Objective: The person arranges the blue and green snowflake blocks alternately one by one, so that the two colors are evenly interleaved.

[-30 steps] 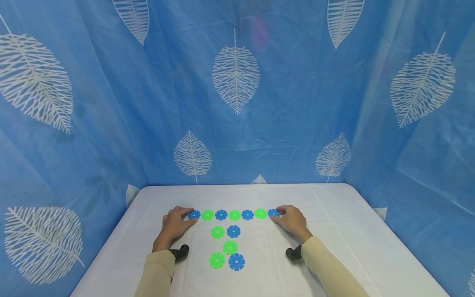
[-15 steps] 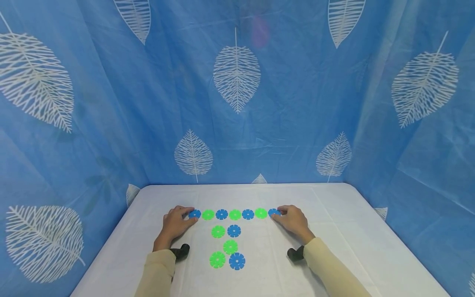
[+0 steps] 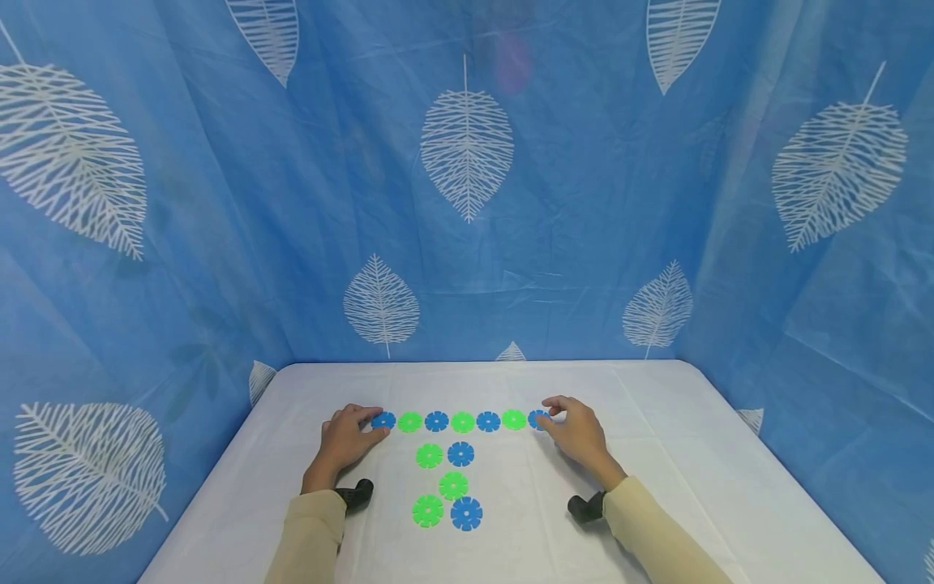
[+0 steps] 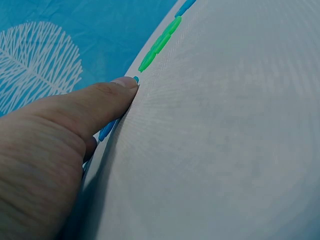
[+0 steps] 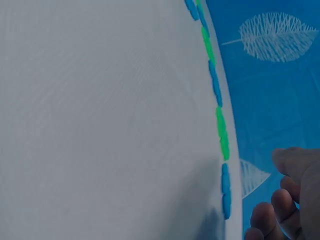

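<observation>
The left-end blue disc (image 3: 383, 420) lies flat at one end of a straight row on the bench (image 3: 525, 539), between the thumb and forefinger of the left hand (image 3: 344, 438), which pinches it by its outer side; the left wrist view shows the thumb against the disc's edge. At the opposite end lies the right-end blue disc (image 3: 535, 419), just beside the right hand (image 3: 581, 435). That hand is free of it, thumb and forefinger parted: the thumb tip overlaps the disc in the head view, yet the right wrist view shows a gap between fingers and disc. Five discs run between these two, starting with a green disc (image 3: 410, 422) and alternating green and blue. Nearer the person, a second green disc (image 3: 429, 456) sits beside a blue one (image 3: 460, 454); below them is a single green one (image 3: 453, 486), then a green and blue pair, its blue disc (image 3: 466, 513) very close to the single green one. Dark wrist devices (image 3: 586, 508) show at both cuffs of the beige sleeves (image 3: 660, 531). Behind the bench hangs a blue curtain (image 3: 569, 211) printed with white leaves.
</observation>
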`<state>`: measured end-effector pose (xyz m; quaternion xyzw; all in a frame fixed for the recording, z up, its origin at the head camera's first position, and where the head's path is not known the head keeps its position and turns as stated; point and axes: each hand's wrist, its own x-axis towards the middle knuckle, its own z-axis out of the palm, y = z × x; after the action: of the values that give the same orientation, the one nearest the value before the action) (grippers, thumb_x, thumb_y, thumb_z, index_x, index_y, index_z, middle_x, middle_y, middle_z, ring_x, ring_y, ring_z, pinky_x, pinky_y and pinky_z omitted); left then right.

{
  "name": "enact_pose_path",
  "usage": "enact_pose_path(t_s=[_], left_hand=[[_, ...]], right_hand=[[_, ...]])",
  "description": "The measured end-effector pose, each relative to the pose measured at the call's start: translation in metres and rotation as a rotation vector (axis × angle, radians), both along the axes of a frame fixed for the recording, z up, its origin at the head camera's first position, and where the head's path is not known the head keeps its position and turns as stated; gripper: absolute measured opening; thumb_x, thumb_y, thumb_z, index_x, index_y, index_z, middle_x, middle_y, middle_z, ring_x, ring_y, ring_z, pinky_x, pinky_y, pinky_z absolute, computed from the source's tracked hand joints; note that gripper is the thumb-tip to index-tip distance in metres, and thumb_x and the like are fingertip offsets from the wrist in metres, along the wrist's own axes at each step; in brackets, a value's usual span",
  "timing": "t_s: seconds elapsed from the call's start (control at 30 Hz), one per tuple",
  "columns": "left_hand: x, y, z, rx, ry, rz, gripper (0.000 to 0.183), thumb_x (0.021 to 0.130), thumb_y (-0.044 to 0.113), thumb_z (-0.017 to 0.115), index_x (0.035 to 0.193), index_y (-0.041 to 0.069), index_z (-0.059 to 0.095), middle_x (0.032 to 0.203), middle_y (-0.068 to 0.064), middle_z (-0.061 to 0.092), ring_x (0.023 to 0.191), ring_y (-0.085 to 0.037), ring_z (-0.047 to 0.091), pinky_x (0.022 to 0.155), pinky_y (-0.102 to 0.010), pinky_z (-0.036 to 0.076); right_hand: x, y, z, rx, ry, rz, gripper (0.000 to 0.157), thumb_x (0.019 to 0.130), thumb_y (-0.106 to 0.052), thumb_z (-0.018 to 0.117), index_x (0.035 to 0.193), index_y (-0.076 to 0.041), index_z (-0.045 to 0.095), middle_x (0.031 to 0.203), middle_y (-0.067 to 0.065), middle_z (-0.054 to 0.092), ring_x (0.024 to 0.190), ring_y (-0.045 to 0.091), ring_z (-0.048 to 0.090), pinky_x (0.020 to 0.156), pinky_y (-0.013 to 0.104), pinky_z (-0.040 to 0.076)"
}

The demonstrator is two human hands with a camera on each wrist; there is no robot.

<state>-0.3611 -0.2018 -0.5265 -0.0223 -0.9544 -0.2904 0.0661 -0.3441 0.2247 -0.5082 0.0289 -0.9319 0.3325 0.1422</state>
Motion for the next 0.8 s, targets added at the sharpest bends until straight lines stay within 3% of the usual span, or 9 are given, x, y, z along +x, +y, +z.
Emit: enact_pose_path(t_s=[0.13, 0.47, 0.8], left_hand=[[-0.002, -0.001, -0.001, -0.002, 0.004, -0.004, 0.051, 0.087, 0.043, 0.075, 0.132, 0.021, 0.067, 0.126, -0.011, 0.061, 0.12, -0.031, 0.052, 0.097, -0.052, 0.033], [-0.005, -0.002, -0.002, 0.0, 0.021, -0.016, 0.051, 0.088, 0.043, 0.075, 0.133, 0.02, 0.067, 0.125, -0.012, 0.061, 0.119, -0.032, 0.053, 0.097, -0.053, 0.033], [-0.01, -0.005, -0.002, -0.006, 0.029, -0.027, 0.052, 0.088, 0.044, 0.074, 0.133, 0.019, 0.067, 0.125, -0.012, 0.061, 0.119, -0.032, 0.053, 0.095, -0.052, 0.034]], right_hand=[[0.004, -0.008, 0.01, -0.024, 0.044, 0.025, 0.035, 0.086, -0.033, 0.079, 0.116, -0.015, 0.073, 0.098, 0.0, 0.069, 0.058, 0.009, 0.049, 0.054, 0.027, 0.04], [0.016, -0.031, 0.03, -0.027, 0.123, 0.058, 0.031, 0.086, -0.031, 0.08, 0.113, -0.017, 0.074, 0.096, 0.001, 0.07, 0.063, 0.008, 0.053, 0.056, 0.024, 0.042], [0.028, -0.048, 0.039, -0.133, 0.157, 0.12, 0.027, 0.087, -0.029, 0.079, 0.112, -0.021, 0.074, 0.094, 0.0, 0.069, 0.062, 0.009, 0.055, 0.057, 0.025, 0.045]])
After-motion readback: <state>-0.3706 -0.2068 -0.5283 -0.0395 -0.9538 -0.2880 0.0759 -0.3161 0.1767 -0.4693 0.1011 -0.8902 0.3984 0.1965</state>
